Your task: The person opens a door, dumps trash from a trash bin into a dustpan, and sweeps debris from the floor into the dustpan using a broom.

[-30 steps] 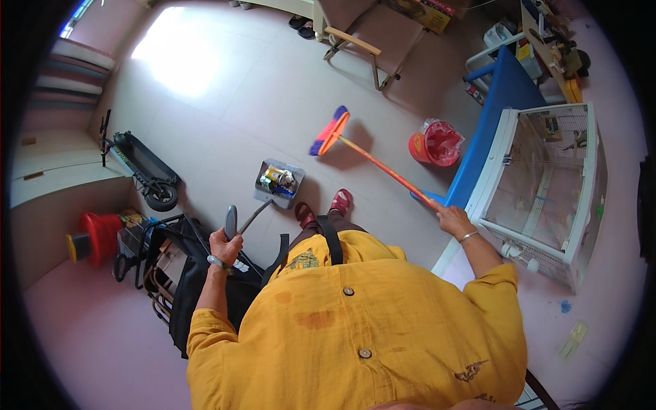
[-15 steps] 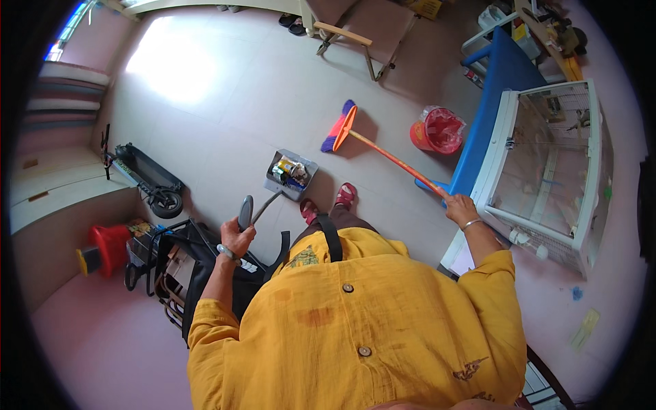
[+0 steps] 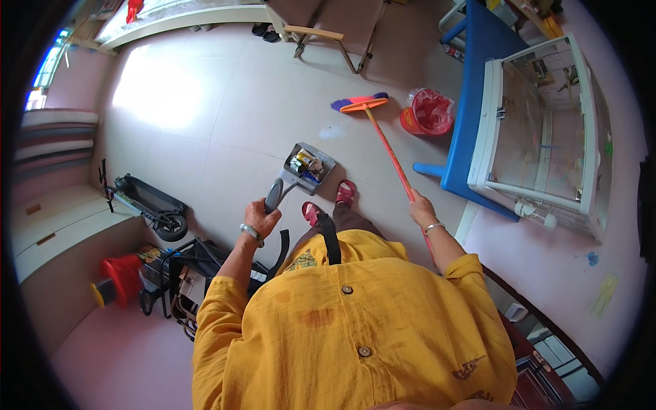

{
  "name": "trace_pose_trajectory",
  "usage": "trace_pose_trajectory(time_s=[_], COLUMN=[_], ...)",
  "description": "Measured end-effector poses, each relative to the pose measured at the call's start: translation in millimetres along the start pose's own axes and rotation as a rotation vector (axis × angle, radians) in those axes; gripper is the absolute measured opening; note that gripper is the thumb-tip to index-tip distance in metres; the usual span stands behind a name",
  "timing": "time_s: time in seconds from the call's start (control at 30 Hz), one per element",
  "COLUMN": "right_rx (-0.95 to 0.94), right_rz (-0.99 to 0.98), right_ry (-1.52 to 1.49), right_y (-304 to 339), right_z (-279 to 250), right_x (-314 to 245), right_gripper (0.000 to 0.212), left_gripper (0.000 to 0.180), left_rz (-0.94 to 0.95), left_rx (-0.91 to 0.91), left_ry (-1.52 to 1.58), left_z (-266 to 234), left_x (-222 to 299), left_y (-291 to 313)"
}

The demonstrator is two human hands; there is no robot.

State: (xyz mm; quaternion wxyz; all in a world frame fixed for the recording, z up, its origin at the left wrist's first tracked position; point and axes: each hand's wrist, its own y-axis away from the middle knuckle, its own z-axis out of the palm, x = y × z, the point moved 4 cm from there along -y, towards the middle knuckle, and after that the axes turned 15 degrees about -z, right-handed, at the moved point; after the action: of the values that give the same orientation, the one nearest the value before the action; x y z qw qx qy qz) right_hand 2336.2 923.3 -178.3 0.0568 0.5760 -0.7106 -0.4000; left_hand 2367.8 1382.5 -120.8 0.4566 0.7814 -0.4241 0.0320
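Head view: most of the scene is filled by a pale tiled floor [image 3: 239,137]. Along its right side a blue table [image 3: 471,82] is set, with a white-framed cage [image 3: 533,130] carried toward the table's right edge. A folding chair [image 3: 335,20] is placed near the floor's far edge, and an electric scooter [image 3: 149,199] is parked toward its left edge. Mid-floor, a broom [image 3: 387,146] is held with its orange head just beside a red lined bin [image 3: 412,121], left of the table's left edge. A grey dustpan [image 3: 326,165] is held just ahead of the red sandals [image 3: 346,193], with mixed rubbish [image 3: 305,164] lying inside; whether the pan touches the floor cannot be told.

The broom handle is clasped by the fingers of the right hand [image 3: 421,210], the dustpan's grip by those of the left hand [image 3: 263,217]. Both are probably held so because the long handles spare stooping; the rubbish is presumably kept in by the pan's walls.

Compared with the earlier frame, the broom head has been swung nearer the bin and turned, bristles toward the floor's far edge. A pale smudge [image 3: 333,130] is now exposed, and some handle is seen behind the right wrist.
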Motion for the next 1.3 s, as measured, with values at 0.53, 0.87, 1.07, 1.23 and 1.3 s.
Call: trace_pose_trajectory(time_s=[0.53,0.87,1.07,1.23,1.3], right_rx=[0.024,-0.109,-0.269,-0.272,-0.246], right_rz=[0.113,-0.089,-0.119,0.038,0.002], right_ry=[-0.867,-0.107,-0.315,-0.597,-0.626], right_y=[15.8,75.9,131.8,153.0,148.5], right_z=[48.0,69.1,57.1,16.1,11.0], right_x=[-66.9,-42.0,-58.3,-69.9,-70.6], right_gripper=[0.067,0.069,0.07,0.067,0.066], left_gripper=[0.033,0.035,0.036,0.035,0.035], left_rz=[0.106,0.126,0.088,0.091,0.089], left_rx=[-0.084,-0.078,-0.098,-0.1,-0.099], left_ry=[-0.092,-0.077,-0.057,-0.111,-0.1], left_z=[8.3,14.6,4.4,-0.5,-0.7], left_x=[40.9,54.5,54.4,52.4,54.5], left_y=[-35.1,-48.4,-56.1,-53.3,-50.8])
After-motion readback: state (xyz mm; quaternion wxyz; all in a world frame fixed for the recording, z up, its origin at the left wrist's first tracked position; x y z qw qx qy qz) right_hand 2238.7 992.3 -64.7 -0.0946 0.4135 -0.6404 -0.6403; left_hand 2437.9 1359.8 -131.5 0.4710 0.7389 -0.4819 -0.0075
